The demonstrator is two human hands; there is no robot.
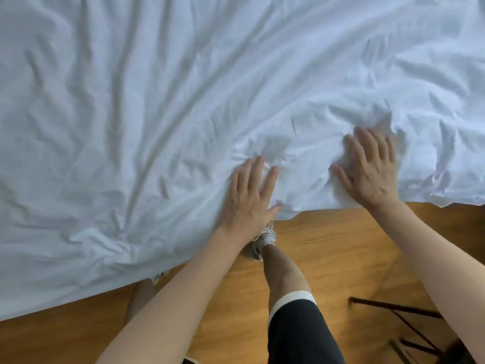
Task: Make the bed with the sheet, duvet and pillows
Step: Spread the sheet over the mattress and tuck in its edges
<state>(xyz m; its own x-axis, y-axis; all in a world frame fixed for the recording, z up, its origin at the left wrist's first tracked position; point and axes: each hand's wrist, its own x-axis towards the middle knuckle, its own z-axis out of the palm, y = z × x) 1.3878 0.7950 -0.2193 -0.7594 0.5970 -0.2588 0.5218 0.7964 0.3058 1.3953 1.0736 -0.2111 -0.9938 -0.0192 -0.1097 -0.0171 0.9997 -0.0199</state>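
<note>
A wrinkled white sheet point(183, 101) covers the bed and fills most of the view, its near edge hanging over the side. My left hand point(250, 195) lies flat on the sheet near that edge, fingers straight and spread. My right hand point(372, 169) presses flat on a bunched, creased patch of the sheet a little farther in and to the right. Long folds fan out from my hands toward the far left. No duvet or pillow is in view.
A wooden floor point(341, 245) runs along the bed's near side. My leg and a white shoe point(262, 240) stand close to the bed edge. A dark thin-legged frame point(409, 327) stands on the floor at the lower right.
</note>
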